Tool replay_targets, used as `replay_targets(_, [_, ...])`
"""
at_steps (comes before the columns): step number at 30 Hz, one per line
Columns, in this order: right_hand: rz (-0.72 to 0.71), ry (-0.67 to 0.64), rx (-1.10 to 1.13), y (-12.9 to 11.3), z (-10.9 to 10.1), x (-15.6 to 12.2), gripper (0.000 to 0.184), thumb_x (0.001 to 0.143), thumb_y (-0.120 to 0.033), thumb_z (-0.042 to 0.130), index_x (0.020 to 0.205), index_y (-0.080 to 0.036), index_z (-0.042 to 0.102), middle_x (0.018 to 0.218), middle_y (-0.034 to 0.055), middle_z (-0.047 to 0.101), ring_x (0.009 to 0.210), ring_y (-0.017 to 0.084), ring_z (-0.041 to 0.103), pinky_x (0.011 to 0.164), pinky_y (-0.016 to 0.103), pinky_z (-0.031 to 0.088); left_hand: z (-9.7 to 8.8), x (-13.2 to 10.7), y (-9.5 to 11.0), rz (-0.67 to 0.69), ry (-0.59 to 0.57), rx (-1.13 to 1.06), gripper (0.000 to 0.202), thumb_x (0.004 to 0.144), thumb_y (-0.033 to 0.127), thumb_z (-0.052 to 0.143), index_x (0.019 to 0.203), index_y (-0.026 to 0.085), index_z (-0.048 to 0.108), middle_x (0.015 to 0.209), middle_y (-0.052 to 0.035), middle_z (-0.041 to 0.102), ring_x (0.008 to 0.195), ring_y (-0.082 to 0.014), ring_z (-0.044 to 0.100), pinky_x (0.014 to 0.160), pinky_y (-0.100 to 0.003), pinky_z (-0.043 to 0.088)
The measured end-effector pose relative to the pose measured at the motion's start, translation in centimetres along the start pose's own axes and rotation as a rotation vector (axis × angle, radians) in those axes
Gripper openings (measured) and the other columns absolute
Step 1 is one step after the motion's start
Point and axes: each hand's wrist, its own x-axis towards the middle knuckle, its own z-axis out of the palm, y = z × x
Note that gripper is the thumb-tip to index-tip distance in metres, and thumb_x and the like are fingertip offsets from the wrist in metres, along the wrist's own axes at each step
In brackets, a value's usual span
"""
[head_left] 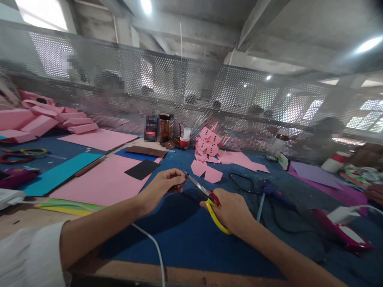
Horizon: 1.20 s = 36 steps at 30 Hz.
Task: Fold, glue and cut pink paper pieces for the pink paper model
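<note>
My right hand (231, 210) is closed around the yellow and red handles of a pair of scissors (206, 195), whose metal blades point up and left. My left hand (163, 187) is pinched at the blade tips; whatever it holds there is too small or dark to make out. Both hands hover over a dark blue foam sheet (185, 235) at the front of the table. Just beyond the scissors lie pink cut-out pieces (206, 172) and a pile of pink dotted shapes (209, 145).
Large pink sheets (104, 181), a black square (141, 169), a teal sheet (56, 175) and pink boxes (44, 119) lie to the left. A glue gun (271, 187) with black cable lies right; jars (164, 127) and a cup stand by a perforated metal screen. A white cable (154, 247) crosses the front.
</note>
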Motion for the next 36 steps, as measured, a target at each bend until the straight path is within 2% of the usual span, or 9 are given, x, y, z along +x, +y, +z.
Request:
replay_targets(6, [-0.009, -0.016, 0.007, 0.05, 0.05, 0.07, 0.048, 0.093, -0.065, 0.047, 0.079, -0.021, 0.057, 0.074, 0.0025, 0.068, 0.069, 0.021, 0.067, 0.055, 0.029, 0.024, -0.09, 0.11, -0.08, 0.001, -0.005, 0.003, 0.016, 0.08, 0.033, 0.069, 0.084, 0.019, 0.065, 0.085, -0.0013, 0.065, 0.069, -0.0115, 0.056, 0.067, -0.024, 0.042])
replay_targets(15, [-0.009, 0.064, 0.044, 0.05, 0.29, -0.02, 0.051, 0.086, -0.072, 0.051, 0.088, -0.021, 0.056, 0.083, 0.0017, 0.066, 0.067, 0.021, 0.067, 0.055, 0.029, 0.021, -0.06, -0.12, 0.16, -0.001, 0.015, -0.007, 0.015, 0.083, 0.03, 0.068, 0.091, 0.018, 0.066, 0.085, -0.0011, 0.064, 0.069, -0.0108, 0.055, 0.068, -0.024, 0.042])
replay_targets(19, [0.006, 0.076, 0.048, 0.15, 0.45, 0.02, 0.05, 0.088, -0.071, 0.05, 0.091, -0.021, 0.056, 0.086, 0.0025, 0.066, 0.07, 0.023, 0.068, 0.056, 0.029, 0.021, -0.05, -0.11, 0.14, 0.022, 0.006, -0.019, 0.014, 0.084, 0.031, 0.068, 0.086, 0.017, 0.065, 0.083, -0.0001, 0.062, 0.068, -0.0102, 0.054, 0.068, -0.024, 0.043])
replay_targets(26, [0.022, 0.029, 0.049, -0.07, 0.19, -0.02, 0.052, 0.087, -0.073, 0.049, 0.084, -0.021, 0.055, 0.076, 0.0015, 0.065, 0.066, 0.021, 0.066, 0.054, 0.029, 0.019, -0.23, 0.26, -0.22, 0.015, 0.008, -0.023, 0.015, 0.083, 0.029, 0.069, 0.09, 0.017, 0.065, 0.082, -0.0004, 0.063, 0.068, -0.0103, 0.055, 0.067, -0.024, 0.043])
replay_targets(36, [-0.016, 0.058, 0.013, 0.01, 0.27, -0.05, 0.051, 0.089, -0.071, 0.048, 0.083, -0.021, 0.056, 0.071, 0.0013, 0.064, 0.066, 0.021, 0.066, 0.053, 0.03, 0.018, -0.06, 0.14, -0.12, 0.007, 0.014, -0.023, 0.015, 0.081, 0.028, 0.07, 0.088, 0.016, 0.065, 0.081, -0.001, 0.064, 0.067, -0.0101, 0.053, 0.066, -0.023, 0.041])
